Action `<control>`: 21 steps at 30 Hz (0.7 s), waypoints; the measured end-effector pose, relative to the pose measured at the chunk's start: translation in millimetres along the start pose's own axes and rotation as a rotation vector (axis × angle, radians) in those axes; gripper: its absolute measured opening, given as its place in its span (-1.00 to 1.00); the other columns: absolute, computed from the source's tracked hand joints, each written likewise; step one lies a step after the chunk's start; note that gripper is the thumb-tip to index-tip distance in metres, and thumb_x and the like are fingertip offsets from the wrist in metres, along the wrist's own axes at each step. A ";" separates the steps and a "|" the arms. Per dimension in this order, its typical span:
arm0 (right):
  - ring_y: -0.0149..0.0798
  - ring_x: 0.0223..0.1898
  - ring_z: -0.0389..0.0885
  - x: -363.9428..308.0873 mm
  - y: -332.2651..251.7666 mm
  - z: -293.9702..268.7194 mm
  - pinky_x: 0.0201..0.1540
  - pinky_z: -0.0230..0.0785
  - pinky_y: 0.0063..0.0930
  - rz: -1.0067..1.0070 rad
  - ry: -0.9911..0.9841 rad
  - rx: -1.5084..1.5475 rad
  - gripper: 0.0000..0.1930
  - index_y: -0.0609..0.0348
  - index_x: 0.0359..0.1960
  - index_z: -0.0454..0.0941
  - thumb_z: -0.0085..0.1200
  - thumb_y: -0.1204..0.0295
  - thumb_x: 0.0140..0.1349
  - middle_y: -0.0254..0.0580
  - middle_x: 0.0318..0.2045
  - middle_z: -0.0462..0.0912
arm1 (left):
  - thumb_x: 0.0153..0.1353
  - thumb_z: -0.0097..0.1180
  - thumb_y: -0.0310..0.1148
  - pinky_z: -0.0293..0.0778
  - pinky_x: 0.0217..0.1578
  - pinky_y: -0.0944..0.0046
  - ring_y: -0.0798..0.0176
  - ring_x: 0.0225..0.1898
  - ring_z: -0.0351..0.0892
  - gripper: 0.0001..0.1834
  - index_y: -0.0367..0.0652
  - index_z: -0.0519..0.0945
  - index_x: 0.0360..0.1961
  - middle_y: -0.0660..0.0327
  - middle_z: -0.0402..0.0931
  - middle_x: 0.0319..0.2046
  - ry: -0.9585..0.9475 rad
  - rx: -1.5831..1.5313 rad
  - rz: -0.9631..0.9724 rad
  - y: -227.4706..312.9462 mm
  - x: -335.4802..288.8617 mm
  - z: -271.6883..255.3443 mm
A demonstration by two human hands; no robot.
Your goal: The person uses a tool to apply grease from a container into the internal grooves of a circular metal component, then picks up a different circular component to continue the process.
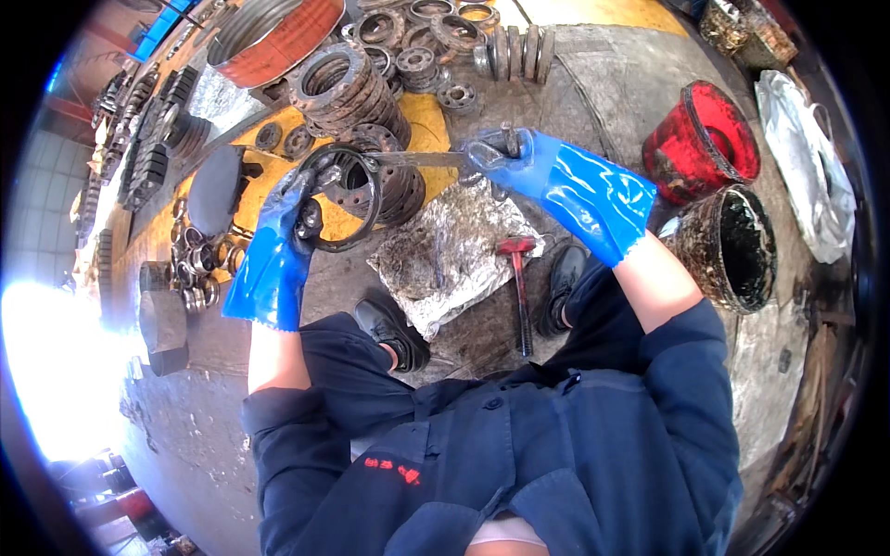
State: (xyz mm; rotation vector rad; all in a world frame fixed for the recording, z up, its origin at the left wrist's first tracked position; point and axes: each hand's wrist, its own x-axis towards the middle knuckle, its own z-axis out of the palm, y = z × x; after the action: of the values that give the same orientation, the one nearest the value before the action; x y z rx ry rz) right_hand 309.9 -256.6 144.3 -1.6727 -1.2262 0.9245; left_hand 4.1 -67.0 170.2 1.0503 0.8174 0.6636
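My left hand, in a blue rubber glove smeared dark, is closed around the left side of a dark metal ring. The ring is raised above the floor with its opening turned partly upward. In my right hand, gloved the same way, is a flat metal strip, perhaps a scraper or file. Its far end reaches left to the upper rim of the ring; whether the two touch, I cannot tell. Beneath lies a grimy whitish sack, and beside it a hammer with a red head rests near my right shoe.
Stacked greasy flanges stand beyond my left hand, near a large rust-red drum ring. To the right are a red bucket and a dirty open bucket. A white plastic bag lies farther right. Small rings sit at left.
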 end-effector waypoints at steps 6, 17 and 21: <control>-0.49 -0.52 0.53 -22.1 -37.2 -5.5 -0.44 0.40 -0.51 0.170 0.013 0.027 -0.56 0.03 0.00 0.68 0.08 -0.04 0.38 -0.30 -0.42 0.72 | 0.41 0.10 -0.36 0.19 -0.57 0.53 0.58 -0.57 0.29 -0.68 -0.22 0.57 0.13 0.32 0.63 -0.28 0.029 -0.018 0.029 -2.6 1.5 -1.8; -0.44 -0.59 0.38 -16.3 -2.6 29.9 -0.58 0.14 -0.51 0.490 0.014 0.728 -0.78 0.09 -0.17 0.65 0.06 0.25 0.35 -0.33 -0.48 0.58 | 0.42 0.09 -0.34 0.17 -0.60 0.51 0.56 -0.61 0.26 -0.64 -0.22 0.54 0.17 0.24 0.66 -0.22 -0.035 -0.045 0.126 -0.2 4.5 0.1; -0.45 -0.62 0.34 -17.6 -6.6 45.3 -0.63 0.12 -0.49 0.623 -0.006 1.022 -0.82 0.07 -0.15 0.61 0.04 0.31 0.35 -0.34 -0.48 0.54 | 0.42 0.09 -0.33 0.16 -0.61 0.50 0.55 -0.63 0.25 -0.63 -0.23 0.53 0.19 0.21 0.67 -0.20 -0.082 -0.070 0.185 0.7 4.8 -2.3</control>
State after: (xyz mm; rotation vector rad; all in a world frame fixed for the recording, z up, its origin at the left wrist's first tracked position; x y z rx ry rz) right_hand 262.3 -263.4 134.9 -1.1582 -0.0764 1.5703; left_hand 4.6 -61.8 169.0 1.0906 0.6264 0.7946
